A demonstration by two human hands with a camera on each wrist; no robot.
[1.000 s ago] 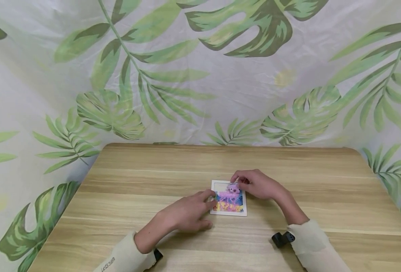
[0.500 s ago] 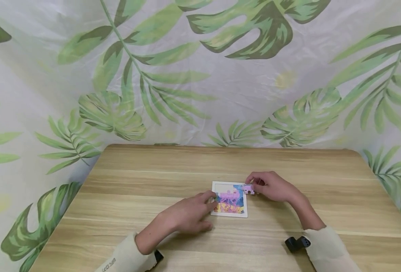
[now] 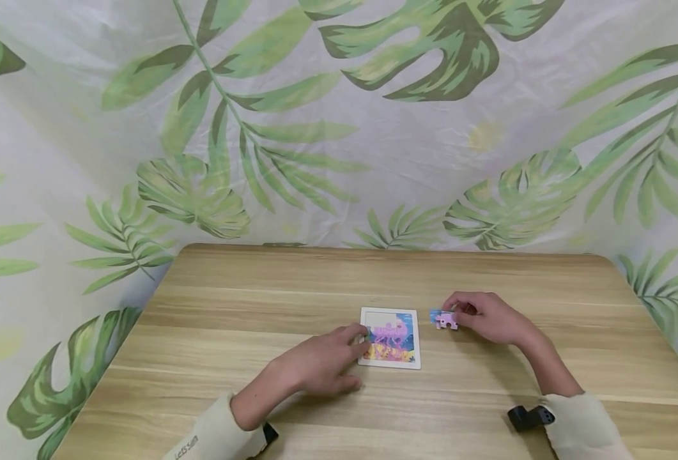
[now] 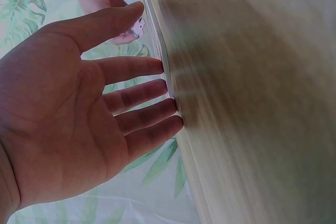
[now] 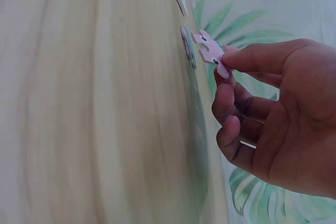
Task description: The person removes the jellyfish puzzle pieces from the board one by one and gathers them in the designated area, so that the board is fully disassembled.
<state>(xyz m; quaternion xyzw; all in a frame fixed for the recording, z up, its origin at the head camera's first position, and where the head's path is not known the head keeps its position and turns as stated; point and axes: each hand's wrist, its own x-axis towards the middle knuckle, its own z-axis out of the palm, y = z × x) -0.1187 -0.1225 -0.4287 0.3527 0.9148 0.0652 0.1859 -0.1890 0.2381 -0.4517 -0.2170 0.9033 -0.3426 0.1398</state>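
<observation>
A small jigsaw puzzle [image 3: 389,367] in a white frame lies on the wooden table, its picture pink, blue and yellow. The upper left of the picture is a bare pale area. My left hand [image 3: 324,361] rests its fingertips on the frame's left edge; in the left wrist view, this hand [image 4: 79,98] has straight, spread fingers. My right hand [image 3: 491,316], right of the frame, pinches a pink jigsaw piece [image 5: 211,50] with a printed eye between thumb and fingers. Another jigsaw piece [image 5: 188,46] lies flat on the table close beside it, showing blue [image 3: 434,315] in the head view.
The wood-grain table [image 3: 258,281] reaches back to a leaf-patterned cloth [image 3: 292,128]. Black wrist cameras are strapped at the left sleeve [image 3: 218,431] and the right sleeve [image 3: 583,421].
My right hand has carried the pink jigsaw piece from over the puzzle's top right to the table on the right, uncovering the bare area. The left hand has stayed at the frame.
</observation>
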